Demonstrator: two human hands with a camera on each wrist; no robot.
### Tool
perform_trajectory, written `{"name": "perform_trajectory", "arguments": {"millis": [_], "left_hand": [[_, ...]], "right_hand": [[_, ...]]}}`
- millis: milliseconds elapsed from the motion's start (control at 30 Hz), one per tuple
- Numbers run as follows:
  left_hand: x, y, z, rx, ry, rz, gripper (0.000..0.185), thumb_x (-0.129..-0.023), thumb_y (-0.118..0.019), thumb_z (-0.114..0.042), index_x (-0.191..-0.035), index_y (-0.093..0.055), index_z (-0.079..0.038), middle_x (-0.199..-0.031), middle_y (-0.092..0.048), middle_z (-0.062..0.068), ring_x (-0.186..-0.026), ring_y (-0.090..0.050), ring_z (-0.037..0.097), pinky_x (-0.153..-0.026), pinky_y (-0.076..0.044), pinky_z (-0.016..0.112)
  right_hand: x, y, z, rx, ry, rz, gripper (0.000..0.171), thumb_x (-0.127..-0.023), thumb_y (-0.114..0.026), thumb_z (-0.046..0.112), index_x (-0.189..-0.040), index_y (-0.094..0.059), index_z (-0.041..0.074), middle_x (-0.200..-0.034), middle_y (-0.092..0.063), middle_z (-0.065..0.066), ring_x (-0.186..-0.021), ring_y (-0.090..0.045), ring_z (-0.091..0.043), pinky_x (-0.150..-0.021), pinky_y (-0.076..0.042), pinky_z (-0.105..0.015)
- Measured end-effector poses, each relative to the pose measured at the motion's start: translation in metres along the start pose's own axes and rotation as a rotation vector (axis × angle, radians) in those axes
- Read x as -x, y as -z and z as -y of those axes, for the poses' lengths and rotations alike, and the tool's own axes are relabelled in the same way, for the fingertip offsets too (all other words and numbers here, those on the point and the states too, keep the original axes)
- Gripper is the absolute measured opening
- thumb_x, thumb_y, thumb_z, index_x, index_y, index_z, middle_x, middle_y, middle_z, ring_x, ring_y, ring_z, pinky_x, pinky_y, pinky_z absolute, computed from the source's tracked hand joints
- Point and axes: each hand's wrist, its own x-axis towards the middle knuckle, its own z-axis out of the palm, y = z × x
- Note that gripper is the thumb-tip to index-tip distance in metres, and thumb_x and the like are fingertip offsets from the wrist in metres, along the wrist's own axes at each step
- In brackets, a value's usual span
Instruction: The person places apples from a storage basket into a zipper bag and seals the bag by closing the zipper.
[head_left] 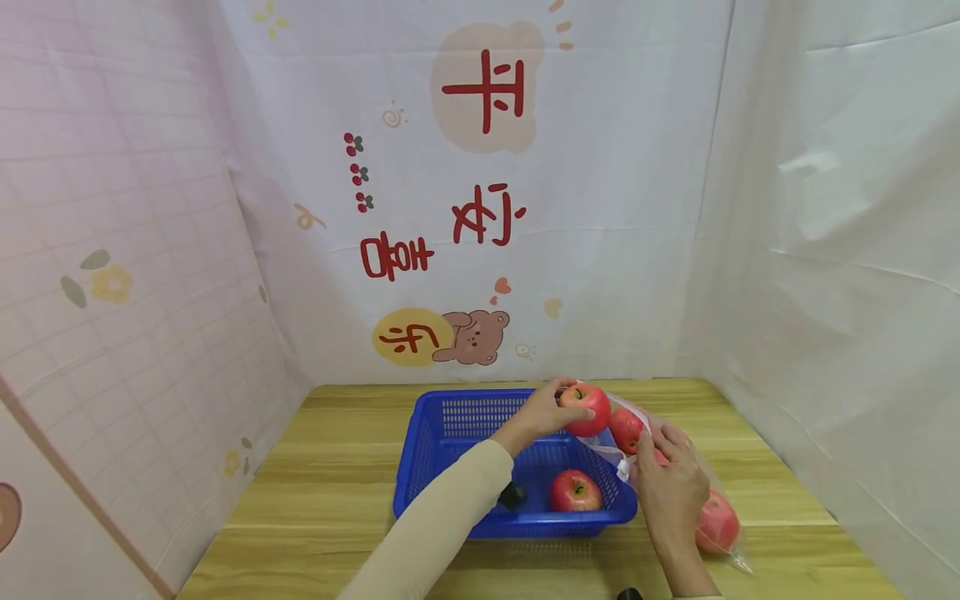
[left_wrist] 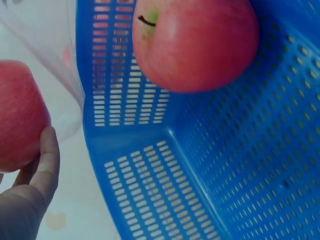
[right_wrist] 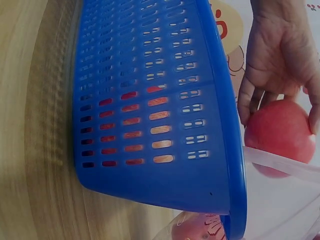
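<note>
Gripping a round red apple [head_left: 586, 408] from above, the left hand [head_left: 542, 412] holds it over the right rim of a blue perforated plastic basket [head_left: 450, 433] on the wooden table [head_left: 337, 467]. Another red apple [head_left: 574, 491] lies inside. The right hand [head_left: 670, 483] pinches the clear plastic bag [head_left: 731, 546] just right of the basket, keeping its mouth open.

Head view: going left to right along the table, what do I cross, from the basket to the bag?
Blue basket → apple in the basket → apple held by the left hand → right hand on the clear bag → apple at the bag's near end.
</note>
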Motion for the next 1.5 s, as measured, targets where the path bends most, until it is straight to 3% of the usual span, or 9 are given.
{"name": "perform_trajectory", "arguments": {"millis": [400,600,800,933,1100,1300,1500], "left_hand": [[0.000,-0.028,-0.009,-0.018,0.027,-0.008,0.060,-0.079,-0.082,-0.030,-0.132,-0.057,-0.016,-0.110,-0.064,-0.005,-0.096,-0.060,0.013,-0.088,-0.054,0.034],[0.001,-0.040,-0.015,-0.048,-0.009,0.008,0.057,-0.079,-0.083,-0.026,-0.129,-0.058,-0.017,-0.103,-0.063,-0.008,-0.089,-0.060,0.008,-0.083,-0.053,0.027],[0.005,-0.047,-0.022,-0.099,-0.023,0.046,0.062,-0.079,-0.084,-0.027,-0.134,-0.056,-0.016,-0.113,-0.063,-0.005,-0.096,-0.059,0.007,-0.083,-0.051,0.024],[0.008,-0.045,-0.024,-0.069,-0.019,0.051,0.057,-0.083,-0.080,-0.027,-0.134,-0.058,-0.013,-0.117,-0.063,0.002,-0.093,-0.062,0.010,-0.082,-0.055,0.031],[0.008,-0.038,-0.026,0.026,-0.090,0.034,0.039,-0.089,-0.073,-0.024,-0.122,-0.064,-0.007,-0.104,-0.065,0.000,-0.085,-0.063,0.009,-0.079,-0.058,0.039],[0.006,-0.027,-0.021,-0.073,-0.130,-0.017,0.038,-0.090,-0.072,-0.034,-0.119,-0.066,-0.010,-0.103,-0.066,-0.006,-0.092,-0.061,0.009,-0.076,-0.053,0.024],[0.006,-0.013,-0.018,-0.094,-0.123,-0.021,0.036,-0.091,-0.072,-0.032,-0.120,-0.066,-0.012,-0.106,-0.065,-0.006,-0.097,-0.062,0.013,-0.079,-0.052,0.026]], "right_hand": [[-0.002,0.002,0.002,0.011,-0.031,0.019,0.037,-0.095,-0.066,0.025,-0.116,-0.069,-0.005,-0.128,-0.062,-0.022,-0.121,-0.055,-0.045,-0.099,-0.042,-0.061],[-0.002,0.002,0.002,0.002,-0.025,-0.007,0.036,-0.094,-0.066,0.023,-0.113,-0.070,-0.006,-0.126,-0.063,-0.022,-0.119,-0.057,-0.045,-0.098,-0.043,-0.059],[-0.005,0.003,-0.002,-0.019,0.010,-0.056,0.030,-0.092,-0.068,0.019,-0.107,-0.073,-0.006,-0.121,-0.066,-0.022,-0.114,-0.060,-0.045,-0.095,-0.045,-0.058],[-0.007,0.005,-0.001,-0.021,-0.001,-0.063,0.032,-0.092,-0.068,0.022,-0.109,-0.073,-0.005,-0.121,-0.066,-0.022,-0.113,-0.060,-0.046,-0.094,-0.045,-0.058],[-0.008,0.008,0.000,-0.017,-0.042,-0.031,0.035,-0.094,-0.065,0.026,-0.113,-0.073,-0.002,-0.125,-0.064,-0.021,-0.117,-0.058,-0.045,-0.096,-0.044,-0.059],[-0.008,0.009,0.000,-0.006,-0.053,-0.022,0.034,-0.094,-0.065,0.025,-0.115,-0.072,-0.002,-0.126,-0.063,-0.022,-0.117,-0.057,-0.048,-0.098,-0.042,-0.060],[-0.008,0.008,0.000,-0.008,-0.050,-0.033,0.033,-0.094,-0.065,0.023,-0.114,-0.072,-0.002,-0.125,-0.064,-0.022,-0.116,-0.058,-0.047,-0.098,-0.043,-0.060]]}}
